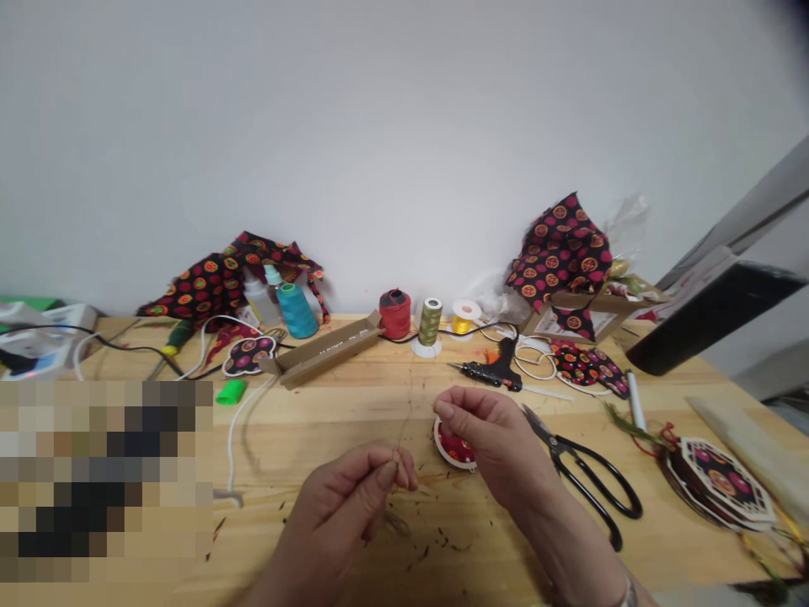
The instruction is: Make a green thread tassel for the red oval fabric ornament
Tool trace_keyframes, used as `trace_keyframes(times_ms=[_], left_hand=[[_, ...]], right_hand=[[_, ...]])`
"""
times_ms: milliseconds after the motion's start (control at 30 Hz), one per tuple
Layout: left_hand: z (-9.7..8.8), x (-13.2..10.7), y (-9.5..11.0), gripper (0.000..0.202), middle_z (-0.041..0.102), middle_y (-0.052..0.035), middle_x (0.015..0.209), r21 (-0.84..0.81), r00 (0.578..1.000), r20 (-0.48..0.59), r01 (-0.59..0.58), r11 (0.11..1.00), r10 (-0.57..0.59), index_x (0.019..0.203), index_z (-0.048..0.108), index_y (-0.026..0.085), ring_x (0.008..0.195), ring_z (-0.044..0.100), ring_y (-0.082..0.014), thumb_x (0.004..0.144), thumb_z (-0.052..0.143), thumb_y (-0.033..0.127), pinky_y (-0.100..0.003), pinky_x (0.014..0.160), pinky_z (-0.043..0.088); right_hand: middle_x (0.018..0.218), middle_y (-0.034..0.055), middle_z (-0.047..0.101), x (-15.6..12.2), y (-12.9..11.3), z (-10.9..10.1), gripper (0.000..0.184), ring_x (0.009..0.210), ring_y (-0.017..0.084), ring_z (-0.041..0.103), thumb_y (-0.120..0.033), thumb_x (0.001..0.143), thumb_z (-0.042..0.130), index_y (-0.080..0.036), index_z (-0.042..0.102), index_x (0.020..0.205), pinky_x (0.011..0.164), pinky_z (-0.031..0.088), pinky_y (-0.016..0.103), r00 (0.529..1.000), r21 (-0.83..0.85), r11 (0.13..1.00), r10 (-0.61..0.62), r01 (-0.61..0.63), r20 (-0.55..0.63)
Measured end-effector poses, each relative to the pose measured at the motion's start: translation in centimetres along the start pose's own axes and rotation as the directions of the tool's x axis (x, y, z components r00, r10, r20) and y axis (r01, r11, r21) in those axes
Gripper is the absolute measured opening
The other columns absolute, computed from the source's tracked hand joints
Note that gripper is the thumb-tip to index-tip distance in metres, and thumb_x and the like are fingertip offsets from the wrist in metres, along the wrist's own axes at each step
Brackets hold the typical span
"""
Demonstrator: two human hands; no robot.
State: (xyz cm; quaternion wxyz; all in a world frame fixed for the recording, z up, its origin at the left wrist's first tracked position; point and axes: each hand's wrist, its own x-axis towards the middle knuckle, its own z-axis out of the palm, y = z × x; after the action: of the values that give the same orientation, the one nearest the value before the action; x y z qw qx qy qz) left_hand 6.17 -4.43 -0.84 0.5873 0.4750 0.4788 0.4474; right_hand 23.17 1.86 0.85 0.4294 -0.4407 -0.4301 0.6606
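Note:
My left hand (354, 497) is closed in a pinch on a thin olive thread (403, 426), and a loose strand rises above its fingertips. More thread lies in a small coil (397, 524) on the wood just beneath it. To the right, my right hand (490, 434) has thumb and forefinger pressed together; whatever they hold is too fine to make out. Partly covered by that hand is a round red patterned fabric piece with a white rim (450, 443). Black-handled scissors (572, 468) lie slightly apart, right of my right hand.
Behind the hands stand a red thread spool (395, 314), a green thread spool (431, 323) and a long cardboard box (329, 350). A black glue gun (496, 368) lies beyond my right hand. Stacked octagonal fabric pieces (724, 485) sit at right. Dark scraps dot the wooden table (303, 421).

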Motion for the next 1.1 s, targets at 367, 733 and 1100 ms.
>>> trace_keyframes(times_ms=[367, 733, 1100], left_hand=[[0.3, 0.0, 0.3, 0.024, 0.042, 0.0057, 0.054, -0.003, 1.000, -0.030, -0.003, 1.000, 0.003, 0.073, 0.067, 0.019, 0.046, 0.026, -0.0085, 0.085, 0.054, 0.037, -0.023, 0.046, 0.022], [0.6, 0.0, 0.7, 0.022, 0.046, 0.0043, 0.056, -0.016, 0.996, -0.084, -0.028, 0.999, 0.026, 0.068, 0.067, 0.019, 0.046, 0.028, -0.0075, 0.082, 0.057, 0.033, -0.022, 0.045, 0.026], [0.8, -0.1, 0.9, 0.023, 0.047, 0.0040, 0.057, -0.013, 0.996, -0.084, -0.021, 1.000, 0.020, 0.067, 0.067, 0.019, 0.046, 0.025, -0.0082, 0.081, 0.057, 0.034, -0.023, 0.043, 0.023]], right_hand=[[0.051, -0.0045, 0.049, -0.2, 0.6, 0.1, 0.023, 0.045, 0.005, 0.033, -0.032, 0.064, 0.072, -0.013, 0.065, 0.074, 0.046, 0.018, 0.022, 1.000, 0.032, 0.999, 0.009, -0.008, -0.023], [0.051, -0.0042, 0.046, -0.1, 1.0, 0.2, 0.023, 0.045, 0.006, 0.031, -0.033, 0.069, 0.070, -0.014, 0.059, 0.064, 0.047, 0.015, 0.024, 1.000, 0.038, 0.999, -0.025, 0.024, 0.017], [0.051, -0.0061, 0.032, -0.2, 0.7, 0.7, 0.039, 0.049, 0.008, 0.031, -0.034, 0.077, 0.062, -0.018, 0.038, 0.051, 0.049, 0.024, 0.025, 0.990, 0.237, 0.964, -0.135, 0.121, 0.042]])
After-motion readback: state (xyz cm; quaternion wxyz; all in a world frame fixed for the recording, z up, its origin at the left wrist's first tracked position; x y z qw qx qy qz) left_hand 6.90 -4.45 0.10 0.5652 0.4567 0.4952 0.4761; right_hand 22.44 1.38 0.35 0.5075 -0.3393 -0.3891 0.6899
